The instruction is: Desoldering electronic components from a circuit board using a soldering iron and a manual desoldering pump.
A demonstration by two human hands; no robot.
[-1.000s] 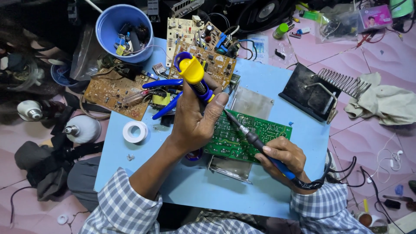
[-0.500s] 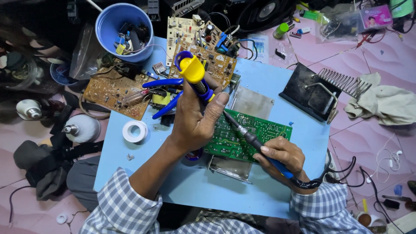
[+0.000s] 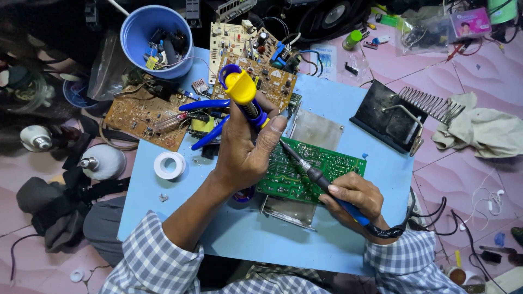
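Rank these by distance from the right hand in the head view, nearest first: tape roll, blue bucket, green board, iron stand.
From the right hand:
1. Green board, just beside the hand, toward the table's middle.
2. Iron stand, above the hand, at the table's right edge.
3. Tape roll, across the table on its left side.
4. Blue bucket, at the top left corner.

circuit board (image 3: 327,166) on the table (image 3: 348,103), iron stand (image 3: 389,120) right, tape roll (image 3: 169,165) left
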